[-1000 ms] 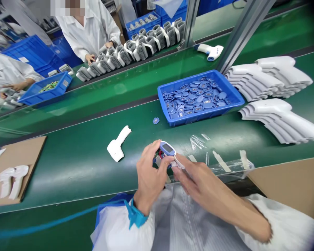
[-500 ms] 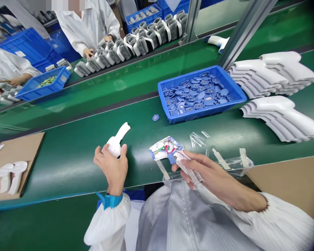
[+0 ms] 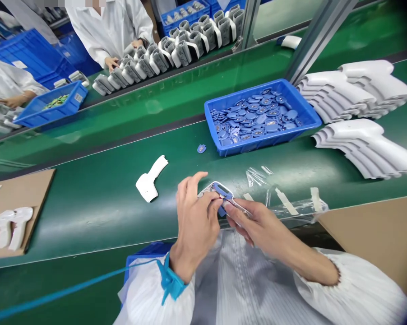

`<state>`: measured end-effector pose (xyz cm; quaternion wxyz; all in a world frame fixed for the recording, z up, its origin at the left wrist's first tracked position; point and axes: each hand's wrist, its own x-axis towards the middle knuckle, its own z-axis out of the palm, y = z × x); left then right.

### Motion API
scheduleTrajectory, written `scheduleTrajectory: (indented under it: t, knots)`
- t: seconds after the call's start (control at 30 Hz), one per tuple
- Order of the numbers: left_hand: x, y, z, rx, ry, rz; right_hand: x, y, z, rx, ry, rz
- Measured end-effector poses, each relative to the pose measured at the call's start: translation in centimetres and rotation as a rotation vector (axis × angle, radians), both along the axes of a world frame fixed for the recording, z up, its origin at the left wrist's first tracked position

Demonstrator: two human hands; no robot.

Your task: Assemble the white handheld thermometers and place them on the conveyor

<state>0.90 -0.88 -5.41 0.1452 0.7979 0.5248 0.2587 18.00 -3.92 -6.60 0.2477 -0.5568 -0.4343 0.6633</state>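
Note:
My right hand (image 3: 254, 219) is wrapped around the handle of a white gun-shaped thermometer housing (image 3: 219, 186), open side up, with blue parts and a small dark window inside. Over its near side, my left hand (image 3: 198, 216) pinches thumb and forefinger together among the inner parts, while its other fingers stretch away. What lies in that pinch is hidden by the fingers. A blue band (image 3: 172, 280) with a cord circles my left wrist. Apart from both hands, a loose white shell half (image 3: 147, 186) lies on the green belt (image 3: 98, 203) to the left.
Beyond my hands stands a blue tray (image 3: 269, 146) of small blue pieces; one blue piece (image 3: 201, 148) lies outside it. Stacked white shells (image 3: 369, 135) are at right, near a metal post (image 3: 320, 38). Tape strips (image 3: 286, 201) line the front edge. Across the belt, a co-worker's hand (image 3: 112, 63) touches grey-white units.
My left hand has let go of the loose white shell and moved right to the thermometer housing. My right hand still holds the housing, now turned somewhat.

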Motion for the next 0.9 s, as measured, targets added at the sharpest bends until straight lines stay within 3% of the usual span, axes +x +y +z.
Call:
scheduleTrajectory:
  t: [0.13,0.23,0.3,0.4,0.5,0.6,0.7,0.9]
  knots:
    - [-1.1,1.3,0.3,0.050,0.049,-0.136,0.9,0.0,0.3,0.004,0.031,0.093]
    - [-1.3,2.2,0.6,0.105,-0.035,-0.075,1.6,0.2,0.5,-0.001,0.106,0.129]
    - [-1.7,2.5,0.7,0.041,-0.170,-0.021,1.8,0.3,0.7,-0.031,0.175,0.102]
    - [-3.5,2.8,0.1,0.005,-0.271,0.162,1.7,0.5,1.3,-0.097,0.266,0.033]
    - [-6.6,3.0,-1.8,0.108,-0.049,0.589,1.6,0.7,1.9,-0.101,0.306,0.004]
    - [-9.9,3.2,-4.1,0.012,0.204,0.874,1.7,0.6,2.1,-0.104,0.320,-0.006]
    - [-12.4,3.2,-5.6,-0.089,0.253,0.939,1.7,0.4,2.1,-0.088,0.311,-0.003]
    - [-14.5,3.7,-5.6,-0.048,0.257,0.864,1.7,0.2,2.5,-0.033,0.255,0.040]
